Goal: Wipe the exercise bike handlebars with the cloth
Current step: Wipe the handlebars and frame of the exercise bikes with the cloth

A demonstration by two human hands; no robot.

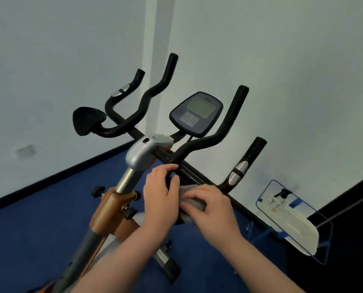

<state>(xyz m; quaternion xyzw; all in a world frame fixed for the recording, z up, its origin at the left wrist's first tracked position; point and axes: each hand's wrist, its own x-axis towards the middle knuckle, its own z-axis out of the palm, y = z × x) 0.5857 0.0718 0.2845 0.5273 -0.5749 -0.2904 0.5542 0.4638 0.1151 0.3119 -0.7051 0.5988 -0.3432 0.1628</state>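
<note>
The exercise bike's black handlebars [208, 140] spread out from a grey stem clamp [142, 151], with a dark console [196, 114] between the bars. My left hand [160, 195] grips the near end of the right inner bar just right of the clamp. My right hand [210, 210] presses a grey cloth [194, 203] onto the padded near end of that bar, right beside the left hand. Most of the cloth is hidden under my fingers.
A black elbow pad [87, 121] sits at the left end of the bars. The orange and grey bike frame [108, 210] drops down to the blue floor. A clear plastic holder [292, 218] stands at the right by a white wall.
</note>
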